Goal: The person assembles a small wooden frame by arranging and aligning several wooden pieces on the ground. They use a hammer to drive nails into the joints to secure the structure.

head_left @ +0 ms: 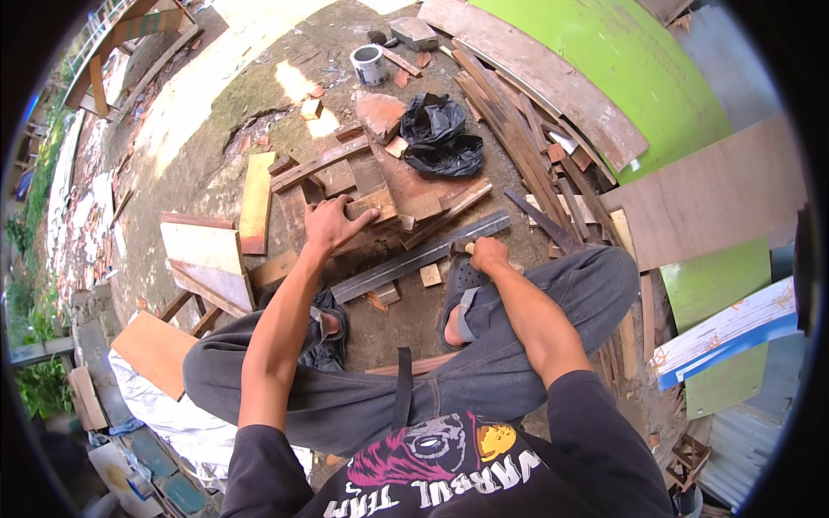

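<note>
My left hand (331, 226) is pressed on a wooden block (373, 205), with its fingers curled over the wood and the thumb stretched along it. That block lies on a low stack of brown boards (313, 169). Closed in a fist, my right hand (490, 255) is above my right shoe, around a short pale wooden handle (469, 248). The rest of the handled tool is hard to make out against the dark shoe. Between my feet and the boards, a long dark grey bar (414, 261) lies slantwise on the ground.
Black plastic bags (442, 155), a reddish stone (378, 114) and a paint can (369, 66) are beyond the boards. Long planks (509, 129) and a green panel (622, 78) lie to the right. Loose boards (256, 203) and a white cloth (164, 406) are on the left.
</note>
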The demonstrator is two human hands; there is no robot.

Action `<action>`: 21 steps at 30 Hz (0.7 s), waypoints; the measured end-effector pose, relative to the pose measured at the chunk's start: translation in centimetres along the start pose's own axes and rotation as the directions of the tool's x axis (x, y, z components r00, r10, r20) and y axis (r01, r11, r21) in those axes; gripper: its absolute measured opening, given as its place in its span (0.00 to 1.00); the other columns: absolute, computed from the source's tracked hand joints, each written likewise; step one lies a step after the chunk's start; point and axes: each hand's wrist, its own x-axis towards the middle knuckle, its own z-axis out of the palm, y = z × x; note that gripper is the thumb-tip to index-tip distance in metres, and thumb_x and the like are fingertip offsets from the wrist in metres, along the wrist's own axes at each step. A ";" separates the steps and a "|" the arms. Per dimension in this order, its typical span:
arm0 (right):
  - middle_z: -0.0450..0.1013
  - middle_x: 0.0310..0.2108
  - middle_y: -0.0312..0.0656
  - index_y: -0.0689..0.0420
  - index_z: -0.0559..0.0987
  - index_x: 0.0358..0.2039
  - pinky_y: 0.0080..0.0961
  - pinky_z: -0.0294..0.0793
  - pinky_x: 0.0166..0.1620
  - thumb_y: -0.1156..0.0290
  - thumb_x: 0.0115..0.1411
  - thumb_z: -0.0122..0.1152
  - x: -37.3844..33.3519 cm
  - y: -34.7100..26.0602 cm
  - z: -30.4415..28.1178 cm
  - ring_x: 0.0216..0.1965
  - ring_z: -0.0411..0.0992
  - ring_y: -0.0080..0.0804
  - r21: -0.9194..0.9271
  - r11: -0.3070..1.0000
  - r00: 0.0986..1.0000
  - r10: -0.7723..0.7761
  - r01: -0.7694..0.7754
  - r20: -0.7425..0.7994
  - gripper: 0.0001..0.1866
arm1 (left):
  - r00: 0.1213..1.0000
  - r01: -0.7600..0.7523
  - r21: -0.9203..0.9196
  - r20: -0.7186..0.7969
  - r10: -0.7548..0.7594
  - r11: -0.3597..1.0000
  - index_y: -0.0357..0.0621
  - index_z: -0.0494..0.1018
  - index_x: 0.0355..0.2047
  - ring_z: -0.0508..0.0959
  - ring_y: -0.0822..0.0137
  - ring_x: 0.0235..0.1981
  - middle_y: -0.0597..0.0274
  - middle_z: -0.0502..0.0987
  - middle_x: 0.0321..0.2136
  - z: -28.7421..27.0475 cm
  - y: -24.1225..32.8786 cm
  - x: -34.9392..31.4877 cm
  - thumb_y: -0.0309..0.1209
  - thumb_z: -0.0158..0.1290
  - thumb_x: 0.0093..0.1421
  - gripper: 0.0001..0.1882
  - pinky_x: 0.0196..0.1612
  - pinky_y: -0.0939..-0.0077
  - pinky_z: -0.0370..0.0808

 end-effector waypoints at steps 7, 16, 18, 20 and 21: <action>0.77 0.55 0.48 0.56 0.84 0.50 0.39 0.76 0.57 0.63 0.54 0.66 2.6 -0.8 0.3 0.58 0.75 0.45 -0.002 0.999 0.948 -0.050 0.053 0.314 0.22 | 0.979 0.076 -0.014 0.191 -0.072 0.997 0.46 0.82 0.47 0.83 0.44 0.38 0.43 0.84 0.32 -1.1 2.1 2.0 0.76 0.49 0.52 0.46 0.41 0.53 0.78; 0.76 0.55 0.54 0.57 0.82 0.50 0.43 0.75 0.58 0.60 0.58 0.60 11.1 -1.6 -5.0 0.57 0.74 0.50 0.174 0.985 0.996 -0.023 0.007 0.089 0.23 | 0.984 0.103 0.018 0.147 -0.105 0.994 0.45 0.82 0.39 0.82 0.42 0.32 0.44 0.81 0.25 0.0 1.6 2.5 0.67 0.44 0.62 0.36 0.36 0.52 0.77; 0.77 0.51 0.56 0.56 0.83 0.47 0.44 0.75 0.56 0.62 0.58 0.60 14.2 -1.9 -5.5 0.55 0.75 0.54 0.332 0.943 0.994 0.019 0.018 -0.109 0.18 | 0.985 0.116 -0.004 0.132 -0.114 0.993 0.43 0.81 0.34 0.82 0.40 0.31 0.42 0.80 0.24 -0.3 2.2 2.5 0.64 0.44 0.64 0.35 0.35 0.51 0.76; 0.78 0.47 0.55 0.56 0.84 0.44 0.45 0.75 0.54 0.65 0.59 0.59 17.4 -2.7 -5.7 0.51 0.76 0.56 0.411 0.898 0.937 -0.006 0.158 -0.348 0.15 | 0.985 0.129 -0.027 0.116 -0.125 0.991 0.41 0.80 0.30 0.82 0.41 0.29 0.42 0.80 0.22 -0.2 2.1 2.6 0.62 0.44 0.65 0.34 0.34 0.51 0.76; 0.78 0.46 0.55 0.55 0.84 0.44 0.46 0.75 0.53 0.65 0.60 0.59 18.8 -3.0 -5.7 0.50 0.76 0.55 0.391 0.882 0.879 -0.050 0.262 -0.475 0.14 | 0.985 0.137 -0.039 0.107 -0.132 0.990 0.40 0.80 0.29 0.82 0.41 0.28 0.42 0.79 0.22 -0.1 2.0 2.6 0.61 0.44 0.65 0.34 0.33 0.51 0.77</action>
